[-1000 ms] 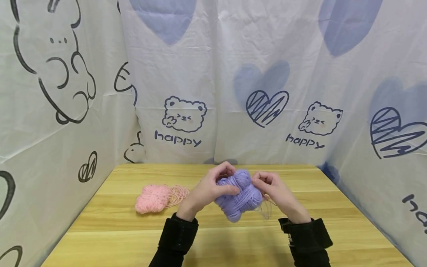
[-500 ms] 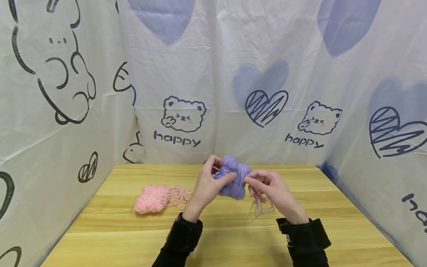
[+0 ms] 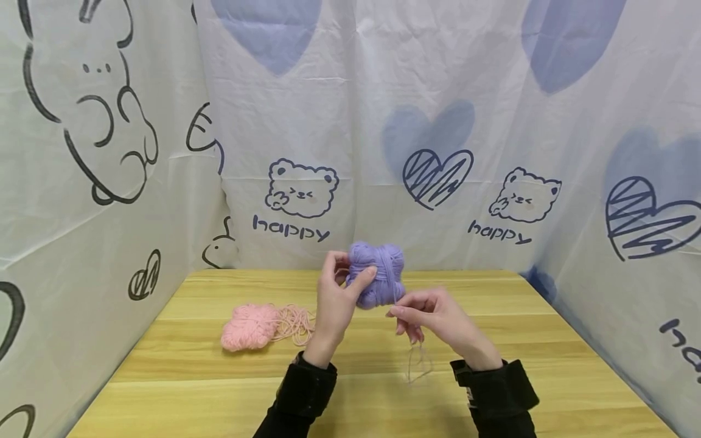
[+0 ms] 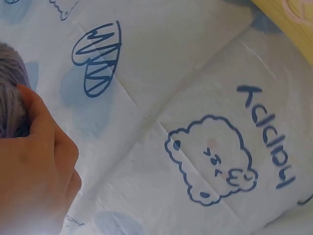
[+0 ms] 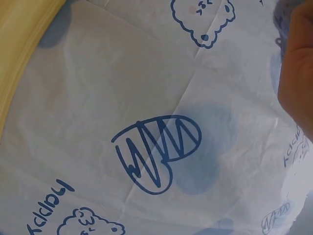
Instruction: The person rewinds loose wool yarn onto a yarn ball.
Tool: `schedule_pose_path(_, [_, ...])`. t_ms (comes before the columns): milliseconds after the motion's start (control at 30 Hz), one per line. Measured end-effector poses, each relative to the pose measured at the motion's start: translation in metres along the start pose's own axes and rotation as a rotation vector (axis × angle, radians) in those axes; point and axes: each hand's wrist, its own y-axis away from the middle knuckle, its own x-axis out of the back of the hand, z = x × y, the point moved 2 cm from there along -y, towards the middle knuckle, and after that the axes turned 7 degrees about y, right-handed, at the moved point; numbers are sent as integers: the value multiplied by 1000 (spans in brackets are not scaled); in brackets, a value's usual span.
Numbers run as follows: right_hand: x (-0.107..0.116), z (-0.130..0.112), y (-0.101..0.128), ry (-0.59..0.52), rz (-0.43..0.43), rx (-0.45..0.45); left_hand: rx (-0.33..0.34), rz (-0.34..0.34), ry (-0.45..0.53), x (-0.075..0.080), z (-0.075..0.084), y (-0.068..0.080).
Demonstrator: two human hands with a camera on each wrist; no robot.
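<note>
Wooden table (image 3: 493, 377) is bearing a pink yarn bundle (image 3: 249, 326) lying untouched at its left; above it the left hand (image 3: 334, 304) is gripping the purple yarn ball (image 3: 378, 277), seemingly mostly wound; the right hand (image 3: 432, 316) is pinching its loose strand (image 3: 416, 362), that tail remaining.

Purple yarn ball (image 3: 376, 275): lumpy, loosely wound, pale lilac, several bulging lobes. Held up off the tabletop, in front of the backdrop's lower edge. One thin purple strand (image 3: 414, 359) runs from its right side downward, hanging slack in a small loop that ends just above the wood. In the left-wrist view only a sliver of it shows.
</note>
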Motion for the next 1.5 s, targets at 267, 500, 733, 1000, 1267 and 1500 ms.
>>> schedule_pose_path(267, [-4,12,-3,3,-55,-63,127,-45,357,2,5,-2])
schedule_pose_path(500, [2,16,1,28,-35,-34,272,-286,442,1,7,-1])
schedule_pose_path(733, [13,14,8,28,-13,-32,289,-531,324,-1,6,2])
schedule_pose_path(1000, [20,12,9,35,88,-98,254,-730,89,-1,6,8])
schedule_pose_path(1267, [21,5,9,-1,199,-69,225,-641,-146,-2,-3,7])
schedule_pose_path(1500, [19,-1,10,-17,183,-80,220,-418,-174,0,-6,3])
